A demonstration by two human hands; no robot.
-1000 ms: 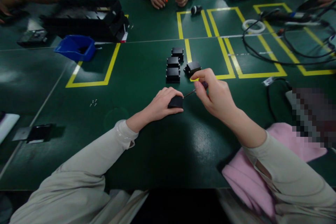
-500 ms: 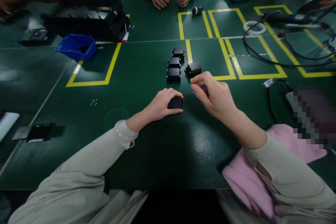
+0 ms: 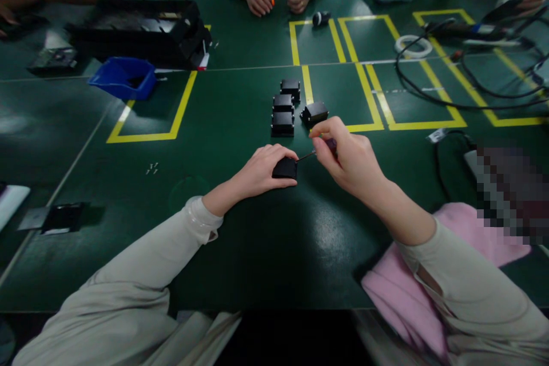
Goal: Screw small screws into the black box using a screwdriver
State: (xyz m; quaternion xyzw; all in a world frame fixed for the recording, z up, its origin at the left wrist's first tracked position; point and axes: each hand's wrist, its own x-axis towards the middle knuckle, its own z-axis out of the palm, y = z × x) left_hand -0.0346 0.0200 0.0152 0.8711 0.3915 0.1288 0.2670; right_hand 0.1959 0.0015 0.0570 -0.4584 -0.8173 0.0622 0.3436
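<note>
A small black box (image 3: 285, 169) rests on the green table, gripped between the thumb and fingers of my left hand (image 3: 261, 170). My right hand (image 3: 349, 154) is closed round the handle of a screwdriver (image 3: 305, 156). The shaft points left and its tip meets the right side of the box, near the upper corner; whether a screw sits there is too small to see. Just beyond my hands stand several similar black boxes with small bright screws at their sides, among them a front one (image 3: 282, 121) and a tilted one (image 3: 315, 112).
Several loose screws (image 3: 152, 168) lie to the left. A blue bin (image 3: 124, 78) stands by a long black tray (image 3: 137, 28). Cables (image 3: 429, 91) and a white ring (image 3: 413, 46) are at right, a pink cloth (image 3: 398, 291) under my right forearm. Another person's hands (image 3: 261, 0) are across the table.
The whole view has shifted very slightly. Both hands, the box and the screwdriver keep nearly the same positions, with the tip still at the box's right side.
</note>
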